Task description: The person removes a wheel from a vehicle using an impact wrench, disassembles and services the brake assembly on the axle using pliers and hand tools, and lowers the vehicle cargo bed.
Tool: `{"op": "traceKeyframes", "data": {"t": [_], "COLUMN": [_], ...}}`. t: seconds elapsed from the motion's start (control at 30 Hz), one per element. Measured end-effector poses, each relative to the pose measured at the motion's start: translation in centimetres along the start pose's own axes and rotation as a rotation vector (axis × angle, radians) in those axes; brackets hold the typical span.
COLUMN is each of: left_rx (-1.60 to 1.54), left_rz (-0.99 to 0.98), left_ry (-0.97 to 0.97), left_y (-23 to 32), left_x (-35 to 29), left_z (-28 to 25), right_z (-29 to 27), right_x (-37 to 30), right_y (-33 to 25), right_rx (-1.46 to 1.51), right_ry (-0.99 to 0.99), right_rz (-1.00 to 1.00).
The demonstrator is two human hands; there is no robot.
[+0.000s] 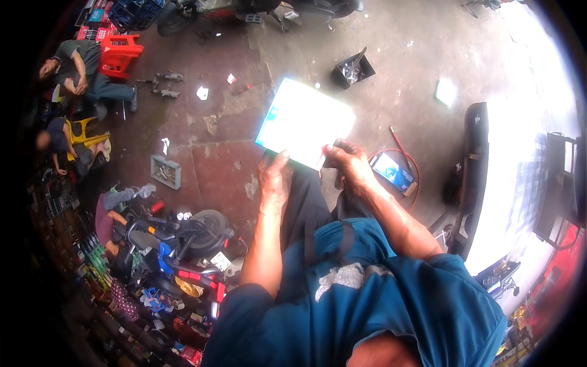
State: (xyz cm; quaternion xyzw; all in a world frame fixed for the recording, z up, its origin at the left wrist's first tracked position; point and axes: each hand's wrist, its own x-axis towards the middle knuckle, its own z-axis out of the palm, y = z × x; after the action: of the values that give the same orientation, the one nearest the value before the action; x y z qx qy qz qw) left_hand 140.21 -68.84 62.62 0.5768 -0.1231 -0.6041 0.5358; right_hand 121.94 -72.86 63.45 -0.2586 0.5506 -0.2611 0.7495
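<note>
Out in front of me I hold a flat white box [306, 119], its top washed out by glare and its left edge bluish. My left hand [273, 178] grips its near left corner, thumb on top and fingers hidden beneath. At the near right corner my right hand [350, 162] is closed on the box, thumb and bent fingers against its edge. A blue and white box [392, 172] lies on the floor to the right of my right hand, beside a red hose [400, 142].
A black bin of tools [354, 70] stands ahead; a grey crate [166, 172] sits left. A motorbike [183, 244] fills the lower left, with a person [110, 226] bent beside it. Two people sit far left, near a red chair [120, 55]. A long dark-edged panel [474, 183] stands right.
</note>
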Motion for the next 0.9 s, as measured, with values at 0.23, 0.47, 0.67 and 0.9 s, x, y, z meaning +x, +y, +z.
{"op": "traceKeyframes", "data": {"t": [0.23,0.47,0.67,0.9], "left_rx": [-0.033,-0.109,-0.051,-0.033], "left_rz": [0.221,0.171,0.22,0.283], "left_ry": [-0.052,-0.173,-0.217,-0.215], "left_y": [1.1,3.3,4.8,5.0], "left_x": [-0.9,-0.5,-1.0,-1.5], "left_z": [0.4,2.1,3.8,3.7], "right_z": [-0.2,-3.4,-5.1,-5.2], "right_x": [-3.0,-5.8,-5.7,-6.5], "right_y": [-1.4,-3.3,-3.3,-3.7], "right_rx": [0.162,-0.168,-0.327,-0.274], "right_ry": [0.012,0.363,0.419,0.254], "right_rz": [-0.159,-0.525,-0.696,-0.509]}}
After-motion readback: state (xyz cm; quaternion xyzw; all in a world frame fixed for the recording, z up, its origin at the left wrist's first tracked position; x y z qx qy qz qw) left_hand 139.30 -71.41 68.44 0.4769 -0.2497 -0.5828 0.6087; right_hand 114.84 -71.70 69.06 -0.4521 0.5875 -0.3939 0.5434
